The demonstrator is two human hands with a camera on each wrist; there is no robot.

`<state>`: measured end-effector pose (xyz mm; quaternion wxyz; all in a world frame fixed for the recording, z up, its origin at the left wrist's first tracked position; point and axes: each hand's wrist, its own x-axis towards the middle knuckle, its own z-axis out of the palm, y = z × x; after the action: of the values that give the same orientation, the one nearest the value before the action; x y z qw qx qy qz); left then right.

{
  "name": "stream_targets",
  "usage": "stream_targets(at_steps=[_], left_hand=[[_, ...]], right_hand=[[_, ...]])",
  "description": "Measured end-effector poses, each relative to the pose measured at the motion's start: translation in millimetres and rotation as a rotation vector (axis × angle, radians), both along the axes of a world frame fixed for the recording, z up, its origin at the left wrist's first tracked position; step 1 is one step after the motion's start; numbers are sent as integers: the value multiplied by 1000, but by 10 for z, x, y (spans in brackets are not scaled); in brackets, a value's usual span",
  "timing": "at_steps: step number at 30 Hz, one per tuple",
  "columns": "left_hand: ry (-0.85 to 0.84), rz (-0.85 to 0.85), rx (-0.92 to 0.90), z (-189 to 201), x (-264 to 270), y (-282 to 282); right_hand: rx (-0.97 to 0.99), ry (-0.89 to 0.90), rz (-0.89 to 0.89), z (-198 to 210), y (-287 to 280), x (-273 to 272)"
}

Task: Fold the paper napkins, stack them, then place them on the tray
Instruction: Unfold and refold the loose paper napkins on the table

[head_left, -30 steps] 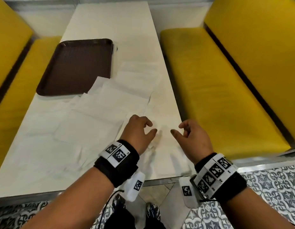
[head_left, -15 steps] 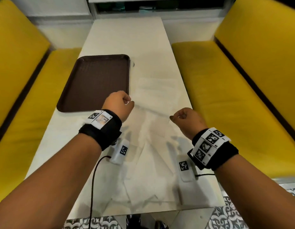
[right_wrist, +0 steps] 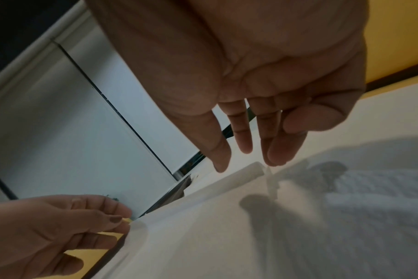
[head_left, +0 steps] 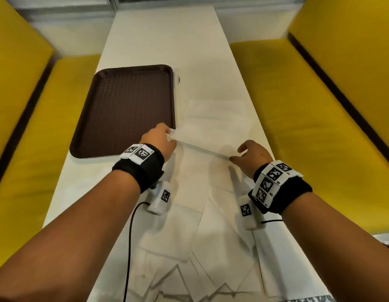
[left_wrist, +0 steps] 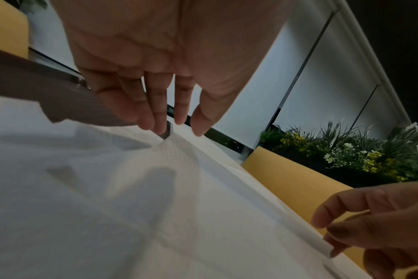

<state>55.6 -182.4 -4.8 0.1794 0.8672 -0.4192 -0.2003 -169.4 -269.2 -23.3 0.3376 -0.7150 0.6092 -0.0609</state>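
Since the napkin [head_left: 202,138] is thin, limp paper, it wants gentle corner pinches: left hand [head_left: 159,141] pinches one corner, right hand [head_left: 251,156] the other.

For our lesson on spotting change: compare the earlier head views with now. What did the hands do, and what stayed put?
Both hands, left hand and right hand, moved away from the body, carrying a napkin's near edge over toward its far side. The tray and loose napkins stayed.
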Motion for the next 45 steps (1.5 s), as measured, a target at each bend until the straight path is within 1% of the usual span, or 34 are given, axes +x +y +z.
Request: stream_targets(at_steps=[5, 8, 11, 13, 19, 23, 25, 28, 30, 32, 34, 39, 41, 43, 45], left_hand=[[71, 0, -32, -35, 10, -23], [82, -5, -90, -36, 6, -10], [118, -3, -177, -36, 10, 35], [123, -25, -199, -14, 12, 85], [117, -67, -296, 129, -49, 235], [27, -98, -371, 243, -112, 315], [29, -122, -424, 328, -165, 340], [96, -209, -461, 488, -274, 372], [71, -288, -473, 594, -366, 395], [33, -368, -487, 687, -462, 401], [13, -435, -500, 777, -580, 402], [32, -506, -539, 972, -832, 388], [77, -503, -578, 1026, -940, 387], [106, -464, -641, 1044, -1041, 393], [101, -391, -705, 1009, -1121, 402]], right_hand=[[137, -149, -82, -17, 3, 22], [132, -230, -125, 9, 6, -6], [111, -288, -149, 43, 23, -61], [104, -312, -152, 63, 39, -105], [19, -331, -95, 113, 131, -194], [-36, -318, -69, 167, 181, -266], [-48, -289, -44, 212, 203, -314], [-102, -189, 11, 302, 257, -386], [-203, -131, 87, 380, 299, -420], [-307, -134, 176, 487, 366, -412], [-368, -171, 248, 614, 448, -399], [-366, -282, 334, 780, 550, -478], [-348, -320, 325, 796, 575, -573], [-320, -377, 285, 805, 601, -687], [-235, -518, 205, 826, 634, -819]])
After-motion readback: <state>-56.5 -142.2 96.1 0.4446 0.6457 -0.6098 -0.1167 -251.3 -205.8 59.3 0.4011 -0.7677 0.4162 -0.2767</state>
